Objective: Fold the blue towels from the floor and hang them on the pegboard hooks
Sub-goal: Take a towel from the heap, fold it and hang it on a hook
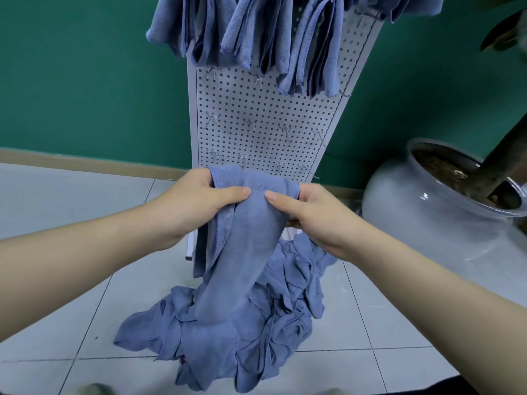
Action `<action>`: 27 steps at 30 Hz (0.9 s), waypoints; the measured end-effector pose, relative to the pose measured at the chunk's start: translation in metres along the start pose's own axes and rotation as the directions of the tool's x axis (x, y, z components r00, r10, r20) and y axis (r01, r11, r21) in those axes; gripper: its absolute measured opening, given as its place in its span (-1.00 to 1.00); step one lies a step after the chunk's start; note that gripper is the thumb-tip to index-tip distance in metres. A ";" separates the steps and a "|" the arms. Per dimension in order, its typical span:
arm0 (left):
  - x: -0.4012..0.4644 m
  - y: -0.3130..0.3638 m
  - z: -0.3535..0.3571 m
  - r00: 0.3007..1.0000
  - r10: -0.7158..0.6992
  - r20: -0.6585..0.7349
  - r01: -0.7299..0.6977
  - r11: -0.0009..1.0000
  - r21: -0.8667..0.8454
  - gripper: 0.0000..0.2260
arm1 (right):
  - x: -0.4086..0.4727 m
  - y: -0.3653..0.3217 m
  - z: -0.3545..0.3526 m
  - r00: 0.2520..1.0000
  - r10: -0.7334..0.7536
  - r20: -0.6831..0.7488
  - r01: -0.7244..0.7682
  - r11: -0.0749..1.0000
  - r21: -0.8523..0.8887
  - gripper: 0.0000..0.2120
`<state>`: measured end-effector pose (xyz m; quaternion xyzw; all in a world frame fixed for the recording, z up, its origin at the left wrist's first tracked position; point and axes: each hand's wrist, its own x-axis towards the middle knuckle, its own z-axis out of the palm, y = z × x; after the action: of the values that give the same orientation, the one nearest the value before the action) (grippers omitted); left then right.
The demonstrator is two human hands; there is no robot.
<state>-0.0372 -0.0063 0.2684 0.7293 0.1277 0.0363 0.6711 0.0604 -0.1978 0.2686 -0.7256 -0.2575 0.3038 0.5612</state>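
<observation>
Both the left hand and right hand pinch one towel; folded towels hang above them, a pile waits below.

Both forearms bare, extended forward and converging. Left hand: fingers curled over the towel top edge, thumb pressed flat across its front. Right hand just beside it: thumb on the front, fingers wrapped behind. Thumb tips nearly meet.
</observation>
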 end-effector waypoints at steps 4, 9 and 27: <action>0.004 0.002 -0.007 0.999 -0.012 0.049 0.010 0.999 0.043 -0.71 | 0.002 0.000 -0.004 0.996 -0.024 -0.081 0.026 0.999 0.025 -0.75; 0.007 -0.007 -0.009 0.996 -0.072 0.061 0.062 0.988 0.144 -0.69 | 0.003 0.000 -0.003 0.995 -0.029 -0.098 0.040 0.993 0.111 -0.71; 0.009 -0.011 0.009 0.999 0.015 0.029 -0.015 1.000 -0.021 -0.81 | 0.010 -0.005 -0.005 0.988 -0.052 -0.148 0.031 0.990 -0.140 -0.52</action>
<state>-0.0281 -0.0121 0.2559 0.7238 0.1120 0.0320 0.6801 0.0710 -0.1929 0.2730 -0.7779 -0.2496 0.2177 0.5339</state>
